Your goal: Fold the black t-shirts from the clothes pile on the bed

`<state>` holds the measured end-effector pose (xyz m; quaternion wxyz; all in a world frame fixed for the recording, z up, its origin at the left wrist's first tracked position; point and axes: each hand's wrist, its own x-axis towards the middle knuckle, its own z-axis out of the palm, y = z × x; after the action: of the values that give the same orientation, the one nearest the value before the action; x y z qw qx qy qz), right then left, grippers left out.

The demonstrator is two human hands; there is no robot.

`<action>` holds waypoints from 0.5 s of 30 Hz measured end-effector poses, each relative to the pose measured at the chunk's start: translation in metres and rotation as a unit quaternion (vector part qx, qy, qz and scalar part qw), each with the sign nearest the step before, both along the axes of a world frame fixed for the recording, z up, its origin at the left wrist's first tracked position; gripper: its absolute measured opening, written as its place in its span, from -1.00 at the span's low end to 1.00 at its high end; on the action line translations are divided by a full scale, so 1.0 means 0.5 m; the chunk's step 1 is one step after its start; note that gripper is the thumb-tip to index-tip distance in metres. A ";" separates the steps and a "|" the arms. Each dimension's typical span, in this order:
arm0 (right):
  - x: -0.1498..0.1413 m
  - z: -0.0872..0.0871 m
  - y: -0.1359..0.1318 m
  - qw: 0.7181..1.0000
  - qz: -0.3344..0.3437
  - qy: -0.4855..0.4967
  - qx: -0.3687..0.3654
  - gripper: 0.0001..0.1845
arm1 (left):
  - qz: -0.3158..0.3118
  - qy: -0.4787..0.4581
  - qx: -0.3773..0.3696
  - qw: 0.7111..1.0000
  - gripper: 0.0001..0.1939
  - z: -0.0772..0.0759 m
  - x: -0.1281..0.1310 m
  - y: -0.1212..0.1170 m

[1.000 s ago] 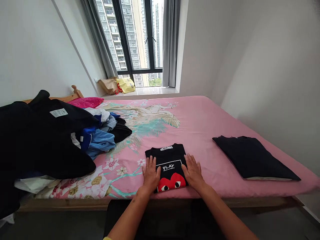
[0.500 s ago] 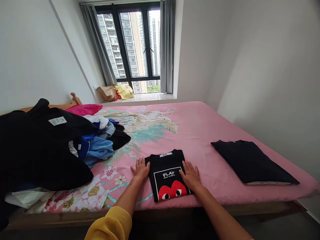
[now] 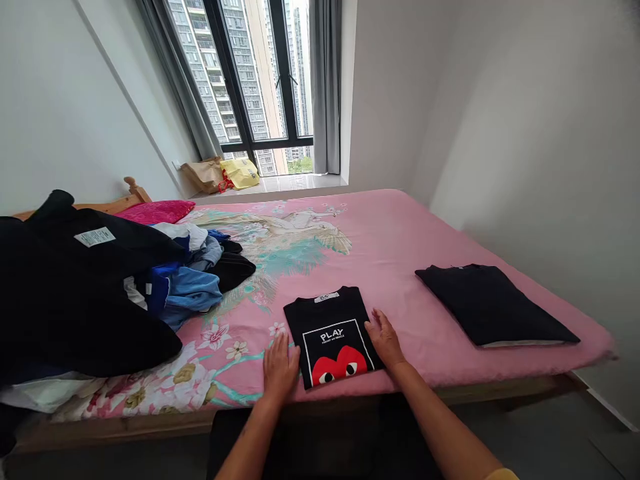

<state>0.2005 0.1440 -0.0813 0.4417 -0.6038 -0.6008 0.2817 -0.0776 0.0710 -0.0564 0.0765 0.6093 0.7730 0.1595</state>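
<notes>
A black T-shirt (image 3: 333, 327) lies folded into a neat rectangle near the front edge of the bed, its printed side up, showing the word PLAY and a red heart with eyes. My left hand (image 3: 281, 363) is at its left edge, fingers extended and holding nothing. At its right edge is my right hand (image 3: 385, 339), fingers stretched out, also holding nothing. Whether either hand presses on the cloth I cannot tell. Farther right rests another folded dark garment (image 3: 493, 303).
Loose clothes pile up on the left, with a large black garment (image 3: 90, 293) over blue pieces (image 3: 193, 290). Behind them is a magenta pillow (image 3: 160, 211). The pink bedsheet (image 3: 385, 247) covers the bed. A brown paper bag (image 3: 203, 177) and a yellow bag (image 3: 241, 173) stand on the windowsill.
My left hand has slid down along the shirt's left side, and my right hand has shifted outward to its right edge. The camera view has tilted slightly downward.
</notes>
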 end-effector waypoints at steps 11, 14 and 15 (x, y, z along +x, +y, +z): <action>0.063 0.042 -0.066 0.939 0.024 0.233 -0.253 -0.56 | 0.055 -0.359 0.007 0.932 -0.41 0.027 0.036 -0.109; 0.056 0.065 -0.041 0.930 0.046 0.218 -0.291 -0.67 | 0.051 -0.455 -0.058 0.887 -0.52 0.052 0.028 -0.062; 0.050 0.071 -0.031 0.924 0.058 0.219 -0.307 -0.71 | 0.045 -0.490 -0.086 0.866 -0.55 0.060 0.029 -0.052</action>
<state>0.2254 0.1283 -0.0458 0.3380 -0.5969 -0.4075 0.6028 -0.0629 0.0452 -0.0264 0.4898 0.4083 0.6736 0.3737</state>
